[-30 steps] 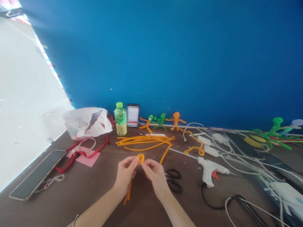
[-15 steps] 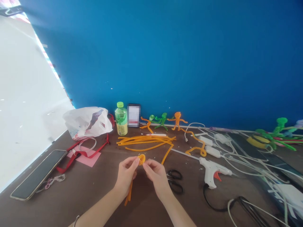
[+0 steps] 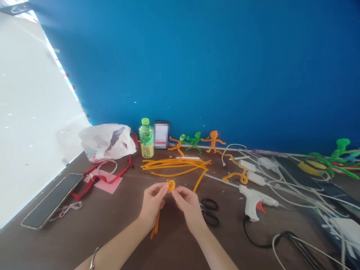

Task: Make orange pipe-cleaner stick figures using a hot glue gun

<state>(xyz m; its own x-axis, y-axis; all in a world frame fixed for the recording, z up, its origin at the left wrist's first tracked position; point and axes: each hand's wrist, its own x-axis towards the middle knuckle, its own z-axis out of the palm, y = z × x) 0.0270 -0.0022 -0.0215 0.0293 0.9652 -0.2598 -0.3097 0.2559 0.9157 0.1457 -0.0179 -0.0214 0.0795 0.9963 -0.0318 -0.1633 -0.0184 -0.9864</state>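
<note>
Above the near middle of the dark table, my left hand [image 3: 153, 200] pinches an orange pipe cleaner [image 3: 171, 185] wound into a small round coil. Its two straight ends hang below that hand. From the other side my right hand [image 3: 186, 204] closes thumb and fingers at the coil's lower right edge. Beyond both hands lies a loose bundle of straight orange pipe cleaners [image 3: 168, 164]. Black-handled scissors [image 3: 210, 212] rest to the right of my right hand, their blades partly hidden.
A white glue gun [image 3: 253, 200] with a glue stick in it lies right, among white cables and a charger [image 3: 255, 179]. Bent pipe-cleaner figures [image 3: 213, 141] stand along the blue wall, near a green-capped bottle [image 3: 146, 140]. At left are a phone [image 3: 53, 200] and a plastic bag [image 3: 108, 142].
The whole view has shifted slightly, with table objects appearing a little further right and higher. Both hands keep their pinch on the coil, almost unchanged.
</note>
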